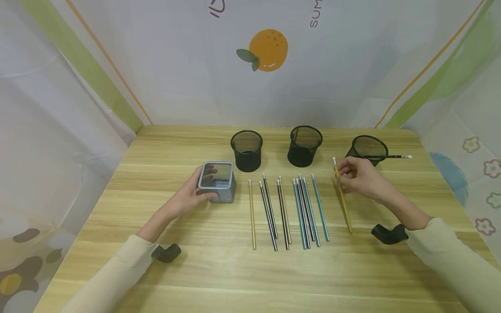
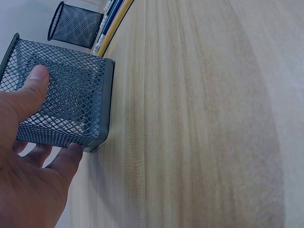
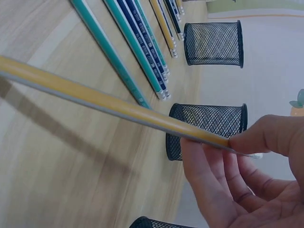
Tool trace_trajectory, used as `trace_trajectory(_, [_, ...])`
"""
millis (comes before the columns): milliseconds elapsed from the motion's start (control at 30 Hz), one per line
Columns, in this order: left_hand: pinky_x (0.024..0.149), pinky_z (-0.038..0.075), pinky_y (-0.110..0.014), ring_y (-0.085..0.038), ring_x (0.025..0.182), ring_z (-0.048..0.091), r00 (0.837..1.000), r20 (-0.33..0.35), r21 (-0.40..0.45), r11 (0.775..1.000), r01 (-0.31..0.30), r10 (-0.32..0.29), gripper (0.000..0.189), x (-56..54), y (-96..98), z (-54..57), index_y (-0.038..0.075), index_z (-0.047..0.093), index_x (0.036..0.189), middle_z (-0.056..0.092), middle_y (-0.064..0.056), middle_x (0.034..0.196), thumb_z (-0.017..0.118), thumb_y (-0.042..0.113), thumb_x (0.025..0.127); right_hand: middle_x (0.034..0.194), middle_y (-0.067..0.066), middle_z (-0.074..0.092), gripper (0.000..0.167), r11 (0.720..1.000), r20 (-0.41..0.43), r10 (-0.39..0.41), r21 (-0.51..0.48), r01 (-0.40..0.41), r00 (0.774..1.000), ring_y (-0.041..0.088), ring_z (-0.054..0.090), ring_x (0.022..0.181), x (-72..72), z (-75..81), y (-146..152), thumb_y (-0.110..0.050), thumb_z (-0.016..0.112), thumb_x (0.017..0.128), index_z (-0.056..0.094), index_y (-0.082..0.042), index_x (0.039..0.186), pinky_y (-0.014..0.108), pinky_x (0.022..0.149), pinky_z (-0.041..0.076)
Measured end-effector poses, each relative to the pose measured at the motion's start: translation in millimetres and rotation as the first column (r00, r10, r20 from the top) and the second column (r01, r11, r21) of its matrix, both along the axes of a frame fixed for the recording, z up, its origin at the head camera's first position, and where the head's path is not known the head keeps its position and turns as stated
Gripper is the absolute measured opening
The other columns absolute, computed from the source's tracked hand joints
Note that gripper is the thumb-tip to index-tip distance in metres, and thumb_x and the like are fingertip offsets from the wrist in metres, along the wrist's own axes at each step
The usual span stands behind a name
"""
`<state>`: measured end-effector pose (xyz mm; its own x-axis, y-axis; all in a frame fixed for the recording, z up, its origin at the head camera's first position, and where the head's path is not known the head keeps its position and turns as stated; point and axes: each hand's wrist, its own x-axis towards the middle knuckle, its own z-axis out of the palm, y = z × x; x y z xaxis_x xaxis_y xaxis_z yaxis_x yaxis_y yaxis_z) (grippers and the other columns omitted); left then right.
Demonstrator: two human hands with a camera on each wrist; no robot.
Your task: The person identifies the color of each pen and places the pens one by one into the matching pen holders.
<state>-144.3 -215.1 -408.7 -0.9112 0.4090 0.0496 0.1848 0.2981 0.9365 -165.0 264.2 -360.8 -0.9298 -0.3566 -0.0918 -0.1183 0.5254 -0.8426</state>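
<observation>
My left hand [image 1: 189, 201] grips a square grey mesh pen holder [image 1: 224, 194], thumb on the near side and fingers round the left and far side. In the left wrist view, the thumb lies across the holder's mesh wall [image 2: 71, 85]. Near its eraser end, a yellow pencil [image 1: 346, 211] is pinched between the thumb and fingers of my right hand [image 1: 362, 179]. It slants over the table, eraser up, and casts a shadow in the right wrist view. Just behind this hand stands a round black mesh cup [image 1: 368, 145] with a black pencil [image 1: 399, 156] leaning out to the right.
Two more round black mesh cups [image 1: 248, 150] stand at the back, the right one [image 1: 305, 148] with a pencil inside. Between my hands lie several pencils in a loose row: a yellow one [image 1: 252, 217], dark ones [image 1: 268, 216] and teal ones [image 1: 320, 207], erasers away from me.
</observation>
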Motion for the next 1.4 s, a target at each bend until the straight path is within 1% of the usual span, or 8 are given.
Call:
trace_trajectory(167, [0.110,0.041,-0.055,-0.045,0.140,0.034,1.000,0.005,0.001,1.000,-0.003,0.003,0.079,-0.5,0.7,0.7,0.000,0.026,0.154,0.034,-0.026,0.153,0.071,-0.011,0.090,0.108,0.022,0.056,0.028,1.000,-0.043,-0.004,0.010,0.004,0.999,0.022,0.063,0.087,0.1,1.5,-1,0.007,0.058,0.098,0.050,0.014,0.124,0.034,0.069,0.064])
trace_trajectory(333, [0.110,0.040,-0.055,-0.045,0.140,0.034,1.000,0.007,-0.004,1.000,-0.005,0.005,0.079,-0.8,1.3,1.8,0.000,0.026,0.154,0.034,-0.027,0.153,0.071,-0.011,0.089,0.108,0.022,0.056,0.027,1.000,-0.089,-0.008,0.010,0.009,0.996,0.024,0.063,0.089,0.4,3.7,-2,0.008,0.059,0.097,0.051,0.014,0.123,0.032,0.069,0.064])
trace_trajectory(633, [0.110,0.040,-0.056,-0.045,0.142,0.032,1.000,0.008,-0.008,1.000,-0.004,0.004,0.079,-0.1,1.8,3.4,-0.001,0.025,0.153,0.034,-0.027,0.154,0.071,-0.012,0.089,0.107,0.024,0.059,0.026,1.000,-0.178,-0.018,0.018,0.022,0.984,0.022,0.064,0.088,0.5,14.3,-4,0.007,0.062,0.097,0.054,0.012,0.121,0.031,0.068,0.064])
trace_trajectory(767, [0.111,0.039,-0.057,-0.045,0.142,0.031,1.000,0.008,-0.007,1.000,-0.004,0.004,0.079,-0.1,1.0,2.6,-0.001,0.025,0.153,0.033,-0.027,0.154,0.071,-0.012,0.089,0.105,0.023,0.061,0.023,1.000,-0.242,-0.023,0.001,0.024,0.970,0.018,0.065,0.085,-0.1,17.0,-5,0.007,0.062,0.098,0.056,0.011,0.120,0.034,0.069,0.064])
trace_trajectory(1000, [0.111,0.038,-0.057,-0.045,0.142,0.032,1.000,0.008,-0.007,1.000,-0.001,0.001,0.079,-0.3,1.1,1.5,-0.002,0.025,0.154,0.033,-0.028,0.154,0.070,-0.012,0.090,0.101,0.021,0.062,0.023,0.998,-0.372,-0.059,-0.029,0.052,0.926,0.008,0.064,0.080,-1.1,21.4,-5,0.010,0.063,0.096,0.057,0.011,0.118,0.024,0.064,0.061])
trace_trajectory(1133, [0.111,0.039,-0.056,-0.046,0.141,0.033,1.000,0.012,0.003,1.000,0.001,-0.001,0.080,-0.1,1.2,1.1,-0.002,0.024,0.153,0.033,-0.028,0.154,0.070,-0.013,0.089,0.101,0.021,0.062,0.025,0.994,-0.429,-0.104,-0.063,0.085,0.897,0.006,0.063,0.080,-2.2,26.5,-5,0.012,0.063,0.095,0.057,0.011,0.119,0.019,0.067,0.060])
trace_trajectory(1233, [0.111,0.038,-0.056,-0.046,0.141,0.033,1.000,0.011,0.006,1.000,0.002,-0.002,0.079,-0.1,0.9,0.6,-0.002,0.025,0.154,0.033,-0.028,0.154,0.070,-0.013,0.089,0.100,0.022,0.063,0.025,0.989,-0.441,-0.143,-0.090,0.115,0.886,0.007,0.064,0.081,-2.6,30.8,-5,0.012,0.062,0.095,0.057,0.010,0.120,0.018,0.068,0.060])
trace_trajectory(1400, [0.111,0.039,-0.056,-0.046,0.141,0.033,1.000,0.013,0.008,1.000,0.004,-0.004,0.079,-0.3,0.5,0.0,-0.001,0.025,0.154,0.033,-0.028,0.154,0.070,-0.012,0.090,0.099,0.022,0.061,0.024,0.980,-0.427,-0.188,-0.145,0.138,0.885,0.008,0.065,0.082,-3.4,36.6,-7,0.012,0.059,0.097,0.055,0.011,0.121,0.020,0.070,0.060])
